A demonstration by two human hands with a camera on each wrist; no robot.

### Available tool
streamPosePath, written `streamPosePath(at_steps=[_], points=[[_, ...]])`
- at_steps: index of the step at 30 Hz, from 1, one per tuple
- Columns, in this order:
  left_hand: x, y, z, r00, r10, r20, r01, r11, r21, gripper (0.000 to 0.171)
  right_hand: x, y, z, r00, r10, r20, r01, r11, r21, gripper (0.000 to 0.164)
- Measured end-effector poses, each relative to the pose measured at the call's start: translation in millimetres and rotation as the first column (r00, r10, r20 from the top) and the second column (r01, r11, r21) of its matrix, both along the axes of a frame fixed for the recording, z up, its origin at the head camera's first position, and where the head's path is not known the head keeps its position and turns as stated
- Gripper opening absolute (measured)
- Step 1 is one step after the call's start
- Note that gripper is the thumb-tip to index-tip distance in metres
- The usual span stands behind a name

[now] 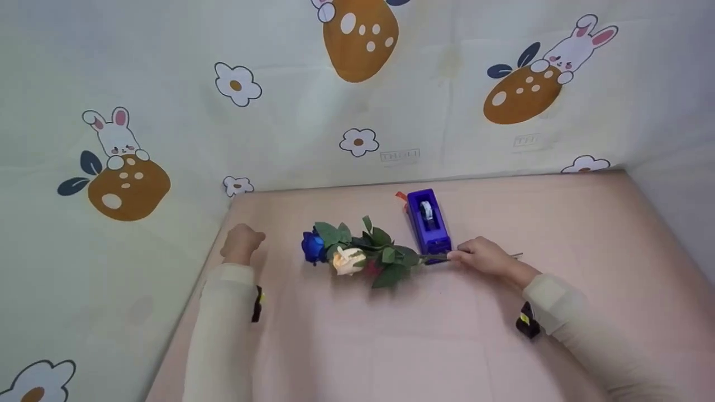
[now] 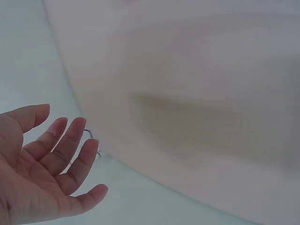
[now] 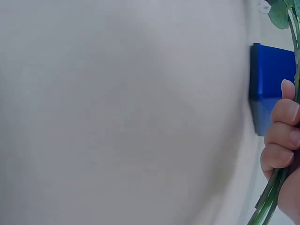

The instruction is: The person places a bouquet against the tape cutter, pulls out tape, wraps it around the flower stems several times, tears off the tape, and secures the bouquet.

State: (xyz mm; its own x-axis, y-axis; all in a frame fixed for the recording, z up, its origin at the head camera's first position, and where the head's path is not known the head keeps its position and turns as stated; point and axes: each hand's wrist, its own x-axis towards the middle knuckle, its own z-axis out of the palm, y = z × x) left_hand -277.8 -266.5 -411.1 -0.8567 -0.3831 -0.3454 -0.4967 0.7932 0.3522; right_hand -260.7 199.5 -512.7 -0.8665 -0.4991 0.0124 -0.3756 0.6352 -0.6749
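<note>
My right hand (image 1: 485, 255) grips a small bunch of roses by the stems (image 3: 268, 200), its fingers curled round them. The flower heads point left in the head view: a blue rose (image 1: 313, 247), a cream rose (image 1: 348, 261) and a mostly hidden red one (image 1: 373, 268), among green leaves (image 1: 392, 274). Just behind the stems stands a blue tape dispenser (image 1: 429, 220), also partly seen in the right wrist view. At the table's left side my left hand (image 2: 47, 171) holds nothing, its fingers apart and loosely bent.
The table (image 1: 357, 340) has a pale pink cover. A patterned cloth wall (image 1: 290, 128) rises along its back and left edges. A bit of red-orange ribbon or tape (image 1: 401, 196) shows beside the dispenser's far left corner.
</note>
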Motion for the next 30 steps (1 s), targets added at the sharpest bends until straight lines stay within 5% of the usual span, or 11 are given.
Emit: streamPosePath(at_steps=[6,9,12,15,19,22,25,27,30], points=[[5.5,15,-21.3,1.0,-0.012,0.028,0.011,0.999,0.037,0.041,-1.2,-5,17.0,0.996,-0.065,0.068,0.071,0.994,-0.088,0.041],[4.0,31,-30.8,0.999,-0.038,-0.012,0.039,0.992,0.123,0.04,0.2,-7,25.5,0.992,-0.092,0.086,0.103,0.985,-0.136,0.04],[0.3,54,-39.9,0.991,-0.078,-0.108,0.104,0.96,0.259,0.036,3.6,-10,34.7,0.99,-0.11,0.091,0.126,0.972,-0.198,0.04],[-4.2,87,-48.2,0.965,-0.146,-0.217,0.224,0.889,0.4,0.036,9.4,-15,43.3,0.985,-0.134,0.109,0.159,0.951,-0.264,0.041],[0.3,142,-52.6,0.889,-0.332,-0.316,0.447,0.78,0.438,0.035,18.6,-24,49.8,0.971,-0.17,0.171,0.222,0.906,-0.36,0.043],[13.2,183,-51.6,0.787,-0.468,-0.402,0.614,0.657,0.437,0.037,28.1,-35,53.8,0.954,-0.209,0.214,0.284,0.858,-0.428,0.042],[25.5,216,-48.5,0.69,-0.486,-0.536,0.717,0.557,0.419,0.036,39.7,-48,61.7,0.94,-0.255,0.227,0.336,0.809,-0.482,0.036],[30.6,231,-45.4,0.65,-0.418,-0.635,0.74,0.536,0.406,0.036,46.5,-57,66.7,0.935,-0.282,0.216,0.355,0.783,-0.511,0.033],[34.0,245,-41.1,0.619,-0.281,-0.733,0.731,0.549,0.406,0.032,52.6,-66,69.7,0.932,-0.321,0.17,0.36,0.756,-0.547,0.029]])
